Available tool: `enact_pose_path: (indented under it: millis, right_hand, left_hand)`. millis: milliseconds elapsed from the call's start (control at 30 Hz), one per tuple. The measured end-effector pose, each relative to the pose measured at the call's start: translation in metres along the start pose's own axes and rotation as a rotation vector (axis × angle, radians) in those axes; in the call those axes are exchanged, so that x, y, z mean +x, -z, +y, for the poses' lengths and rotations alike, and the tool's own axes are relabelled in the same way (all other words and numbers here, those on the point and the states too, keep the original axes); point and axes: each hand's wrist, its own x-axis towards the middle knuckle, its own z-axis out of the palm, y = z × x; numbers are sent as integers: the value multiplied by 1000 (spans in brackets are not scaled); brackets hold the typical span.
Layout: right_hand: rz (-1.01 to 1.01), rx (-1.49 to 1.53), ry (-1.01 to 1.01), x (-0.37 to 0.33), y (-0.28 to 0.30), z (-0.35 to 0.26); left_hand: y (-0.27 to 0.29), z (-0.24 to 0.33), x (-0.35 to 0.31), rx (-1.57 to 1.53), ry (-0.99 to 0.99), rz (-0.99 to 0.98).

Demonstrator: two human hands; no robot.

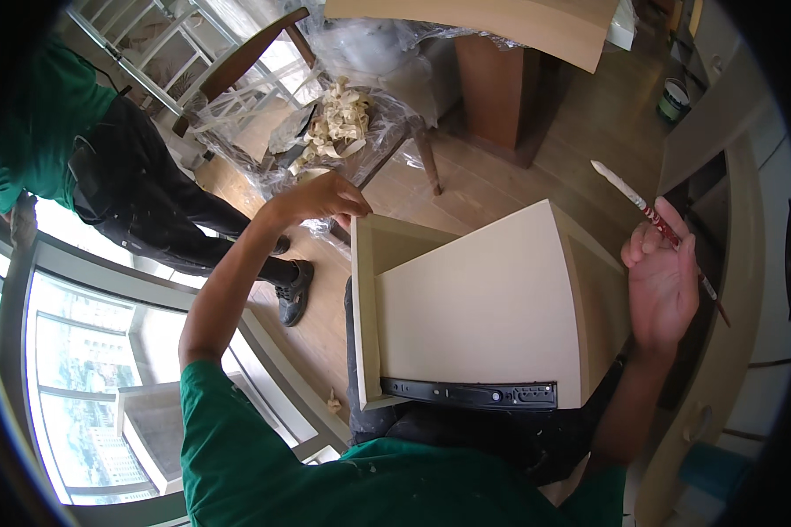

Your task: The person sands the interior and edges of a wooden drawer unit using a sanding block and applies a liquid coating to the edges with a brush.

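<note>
A cream-coloured drawer [475, 307] rests tilted across my lap, with a black metal slide rail [468, 393] along its lower edge. My left hand [321, 200] is closed on the top corner of the drawer's left panel, thumb and fingers pinching the edge. To the right of the drawer, my right hand [664, 272] is raised with a slim paintbrush [628, 190] between its fingers. The brush has a whitish upper end, a red patterned middle and a dark pointed lower tip. The drawer's inside is mostly hidden from view.
A person in green and dark trousers [141, 189] stands at left beside the windows [83, 369]. Ahead, a plastic-wrapped chair [246, 57] bears crumpled masking paper [338, 119]. A paint can [673, 99] stands far right, near cabinets [721, 97].
</note>
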Motion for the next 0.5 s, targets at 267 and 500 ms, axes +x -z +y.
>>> enact_pose_path:
  millis: [267,500]
  right_hand:
    - [8,34,25,-1,9,-13]
    - [-8,40,32,-1,9,-13]
  left_hand:
    - [11,-22,27,-401,230,-170]
    - [1,-7,41,-306,314,-171]
